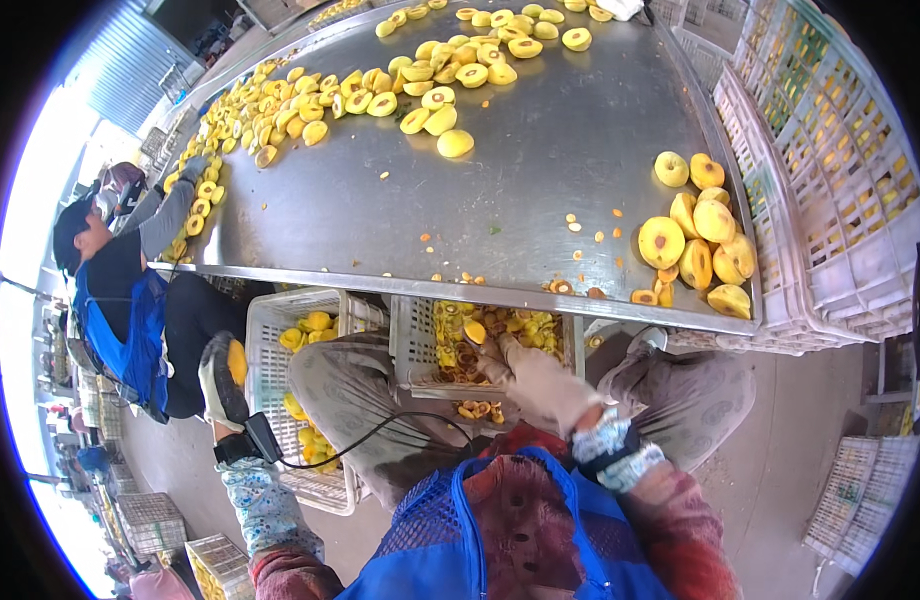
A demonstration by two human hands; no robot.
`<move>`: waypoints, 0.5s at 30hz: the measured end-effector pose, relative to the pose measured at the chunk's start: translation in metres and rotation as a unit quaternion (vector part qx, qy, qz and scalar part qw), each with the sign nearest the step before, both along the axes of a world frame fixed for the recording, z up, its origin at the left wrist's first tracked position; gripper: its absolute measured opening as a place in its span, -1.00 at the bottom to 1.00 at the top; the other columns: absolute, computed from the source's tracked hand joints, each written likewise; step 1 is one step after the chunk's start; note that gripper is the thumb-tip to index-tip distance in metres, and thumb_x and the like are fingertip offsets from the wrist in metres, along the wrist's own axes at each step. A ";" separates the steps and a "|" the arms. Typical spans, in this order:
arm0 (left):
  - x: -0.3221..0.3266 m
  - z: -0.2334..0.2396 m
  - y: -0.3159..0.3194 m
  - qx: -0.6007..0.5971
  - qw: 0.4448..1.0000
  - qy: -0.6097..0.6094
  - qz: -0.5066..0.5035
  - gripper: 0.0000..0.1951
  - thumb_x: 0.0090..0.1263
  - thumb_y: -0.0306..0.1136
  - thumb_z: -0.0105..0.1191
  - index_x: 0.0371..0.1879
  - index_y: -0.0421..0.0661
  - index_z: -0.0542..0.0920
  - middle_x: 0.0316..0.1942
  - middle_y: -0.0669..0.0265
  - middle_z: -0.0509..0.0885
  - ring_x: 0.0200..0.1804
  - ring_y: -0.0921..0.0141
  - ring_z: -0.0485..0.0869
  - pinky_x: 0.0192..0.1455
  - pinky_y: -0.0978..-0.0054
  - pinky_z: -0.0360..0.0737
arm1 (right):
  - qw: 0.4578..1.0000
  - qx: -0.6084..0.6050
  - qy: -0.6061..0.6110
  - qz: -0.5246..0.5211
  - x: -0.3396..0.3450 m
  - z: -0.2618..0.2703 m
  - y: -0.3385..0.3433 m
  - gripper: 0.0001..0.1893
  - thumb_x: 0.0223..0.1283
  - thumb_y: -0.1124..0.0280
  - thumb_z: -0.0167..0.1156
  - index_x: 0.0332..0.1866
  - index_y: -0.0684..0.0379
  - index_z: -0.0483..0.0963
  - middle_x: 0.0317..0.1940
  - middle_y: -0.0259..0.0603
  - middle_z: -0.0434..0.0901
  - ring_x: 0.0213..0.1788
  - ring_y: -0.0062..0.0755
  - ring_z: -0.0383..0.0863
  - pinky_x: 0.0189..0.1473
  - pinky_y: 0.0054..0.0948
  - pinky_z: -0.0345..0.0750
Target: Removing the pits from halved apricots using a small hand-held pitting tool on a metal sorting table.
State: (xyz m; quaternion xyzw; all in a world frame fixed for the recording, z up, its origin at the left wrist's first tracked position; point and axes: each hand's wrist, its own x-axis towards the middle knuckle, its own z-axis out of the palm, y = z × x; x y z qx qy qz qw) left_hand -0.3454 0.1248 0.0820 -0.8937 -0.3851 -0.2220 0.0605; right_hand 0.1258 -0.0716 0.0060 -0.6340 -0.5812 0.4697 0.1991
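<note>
My left hand (224, 379), in a dark-palmed glove with a pale cuff, holds a yellow peach half (236, 362) beside the left crate (263, 319). Yellow fruit lies in that crate, partly covered by my left knee. My right hand (539, 379), in a beige glove, reaches over a white plastic crate (415, 352) between my knees. At its fingertips is a yellow peach piece (473, 332); the fingers close around its lower end. Peels and brown pit scraps (449, 367) fill this crate, which sits partly under the table edge.
A steel table (520, 202) stretches ahead, with a raised rim. Cut peach halves (437, 64) spread across its far side; a smaller pile (700, 232) sits at the right corner. Stacked crates (842, 225) stand right. At left, a co-worker (122, 292) reaches onto the table.
</note>
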 end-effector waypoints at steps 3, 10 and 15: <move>0.015 0.023 0.022 -0.076 0.995 0.058 -0.042 -0.57 0.44 -0.48 0.05 0.29 -0.26 0.56 0.17 0.02 0.68 0.26 0.04 0.63 0.42 0.17 0.50 | 0.999 -0.007 -0.047 -0.002 0.019 -0.031 0.005 -0.44 0.58 -0.02 -0.02 0.34 0.29 0.42 -0.01 0.28 0.70 0.07 0.28 0.69 0.10 0.04 0.61; 0.214 0.063 0.116 -0.411 0.876 -0.186 -0.171 -0.48 0.54 -0.35 -0.04 0.48 -0.14 0.41 0.50 0.20 0.44 0.47 0.27 0.49 0.40 0.34 0.45 | 0.995 0.023 -0.021 -0.096 0.024 -0.033 -0.011 -0.50 0.56 0.05 0.06 0.21 0.34 0.50 0.01 0.31 0.68 -0.01 0.31 0.70 0.03 0.07 0.63; 0.359 0.021 0.216 -0.413 0.898 -0.140 -0.065 -0.57 0.64 -0.05 -0.04 0.16 -0.14 0.65 -0.07 0.45 0.72 -0.06 0.51 0.63 -0.12 0.44 0.49 | 0.997 -0.073 -0.006 -0.032 0.041 -0.022 -0.011 -0.23 0.56 -0.18 -0.11 0.56 0.28 0.22 0.13 0.40 0.62 0.17 0.41 0.62 0.30 0.06 0.53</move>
